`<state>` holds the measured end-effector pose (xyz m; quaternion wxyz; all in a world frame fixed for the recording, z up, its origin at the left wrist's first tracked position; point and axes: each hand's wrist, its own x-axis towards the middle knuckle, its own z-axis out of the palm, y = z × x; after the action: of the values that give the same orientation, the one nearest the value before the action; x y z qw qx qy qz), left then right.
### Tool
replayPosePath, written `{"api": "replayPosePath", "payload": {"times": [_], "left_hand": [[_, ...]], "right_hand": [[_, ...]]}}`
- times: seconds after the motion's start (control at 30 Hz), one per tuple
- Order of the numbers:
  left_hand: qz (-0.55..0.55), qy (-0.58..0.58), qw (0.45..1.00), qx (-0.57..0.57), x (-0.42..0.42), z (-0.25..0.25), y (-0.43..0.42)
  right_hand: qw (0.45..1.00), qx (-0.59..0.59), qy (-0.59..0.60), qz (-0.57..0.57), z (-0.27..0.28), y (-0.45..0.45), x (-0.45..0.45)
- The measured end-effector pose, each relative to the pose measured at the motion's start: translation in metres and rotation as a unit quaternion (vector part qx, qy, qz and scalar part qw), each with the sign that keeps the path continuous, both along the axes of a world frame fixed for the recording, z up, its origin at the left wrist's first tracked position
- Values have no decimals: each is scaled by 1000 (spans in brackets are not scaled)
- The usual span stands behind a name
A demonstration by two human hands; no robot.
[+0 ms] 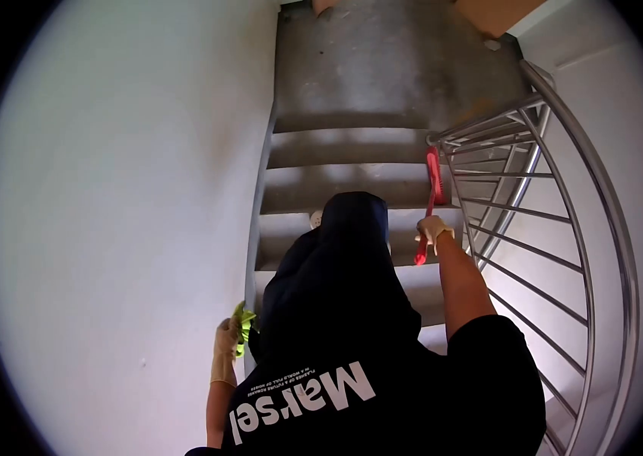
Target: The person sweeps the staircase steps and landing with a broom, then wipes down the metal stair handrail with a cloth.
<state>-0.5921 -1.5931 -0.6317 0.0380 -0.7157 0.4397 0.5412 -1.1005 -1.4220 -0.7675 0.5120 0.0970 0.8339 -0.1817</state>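
Observation:
My right hand (435, 229), in a pale glove, is closed around the handle of a red brush (433, 175). The brush points up and away from me, its bristled head beside the bottom of the stair railing. Low at the left, close to the wall, my left hand (225, 339) wears a similar glove and grips a bright yellow-green cloth (244, 323). Part of the cloth hangs beyond the fingers. My dark shirt and trousers cover the middle of the view and hide several steps.
Grey concrete stairs (344, 177) run down to a landing (359, 61). A white wall (123, 190) borders them on the left, and a metal railing (584, 258) curves along the right. Part of a light shoe (316, 220) shows beside my trousers.

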Motion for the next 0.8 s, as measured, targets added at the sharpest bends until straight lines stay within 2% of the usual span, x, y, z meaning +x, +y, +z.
{"api": "replayPosePath", "payload": {"times": [0.03,0.07,0.1,0.17,0.2,0.23,0.27,0.3,0.37,0.47,0.5,0.57,0.67,0.8], "left_hand": [[-12,-4,1000,-10,4,-2,-4],[-29,-58,998,16,10,0,0],[-41,-52,998,13,22,-11,-1],[-37,-48,998,6,18,-12,4],[-25,-46,999,15,16,-10,1],[-12,-39,999,21,12,-7,-4],[10,-33,999,29,5,-4,-7],[42,-10,998,51,-15,2,-10],[49,1,998,34,-33,-3,-9],[47,-2,997,56,-51,5,3],[70,31,995,57,-45,-12,18],[68,26,994,79,-56,-7,20],[88,40,992,81,-59,-16,33],[101,3,986,131,-57,-5,46]], "right_hand": [[926,-60,78,365,4,-3,4],[714,-113,144,676,8,-7,12],[711,-110,147,679,15,-19,18],[712,-256,158,634,19,-34,31],[706,-251,151,644,33,-64,40],[928,-201,4,314,50,-88,54],[981,-111,-146,-65,66,-106,58],[982,-106,-151,-42,73,-124,51],[947,-216,-230,-62,87,-135,44],[931,-249,-257,-67,112,-132,7],[931,-241,-268,-65,114,-130,2],[964,-149,-221,-10,120,-121,-9],[965,-120,-233,4,151,-125,-1],[942,-174,-285,-6,108,-144,18]]}}
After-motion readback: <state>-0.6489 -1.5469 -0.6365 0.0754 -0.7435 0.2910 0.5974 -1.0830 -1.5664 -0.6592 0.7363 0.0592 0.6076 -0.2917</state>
